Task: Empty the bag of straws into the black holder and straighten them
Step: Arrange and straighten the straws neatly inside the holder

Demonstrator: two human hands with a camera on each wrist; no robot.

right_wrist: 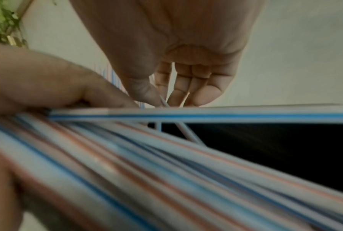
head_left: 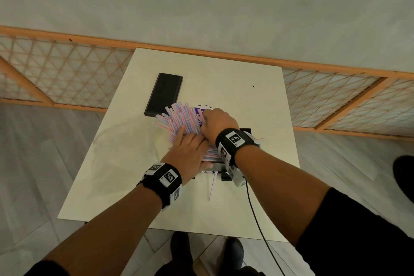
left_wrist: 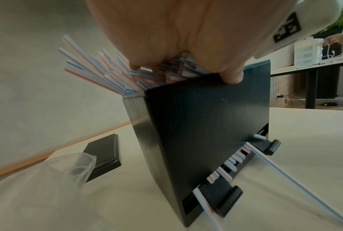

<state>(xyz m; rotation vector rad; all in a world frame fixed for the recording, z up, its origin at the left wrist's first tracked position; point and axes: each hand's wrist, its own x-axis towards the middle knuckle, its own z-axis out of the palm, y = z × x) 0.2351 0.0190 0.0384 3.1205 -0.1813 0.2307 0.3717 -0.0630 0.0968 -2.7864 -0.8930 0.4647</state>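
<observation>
The black holder (left_wrist: 196, 125) stands on the white table (head_left: 235, 87), mostly hidden under my hands in the head view. Striped straws (head_left: 181, 121) fan out of its top toward the back left, crooked and crossing. My left hand (head_left: 190, 148) lies flat on the bundle with fingers straight, thumb on the holder's top edge (left_wrist: 231, 78). My right hand (head_left: 218, 122) hovers over the far end, thumb and finger pinching a single straw (right_wrist: 163, 100). Several straw ends (left_wrist: 231, 162) poke out of the slot at the holder's foot. The clear bag (left_wrist: 77, 165) lies limp at the left.
The holder's black lid (head_left: 163, 94) lies flat at the back left. One loose straw (head_left: 212, 186) rests on the table in front of the holder. A purple label (head_left: 201, 110) shows just behind my right hand. A black cable (head_left: 253, 210) trails off the near edge.
</observation>
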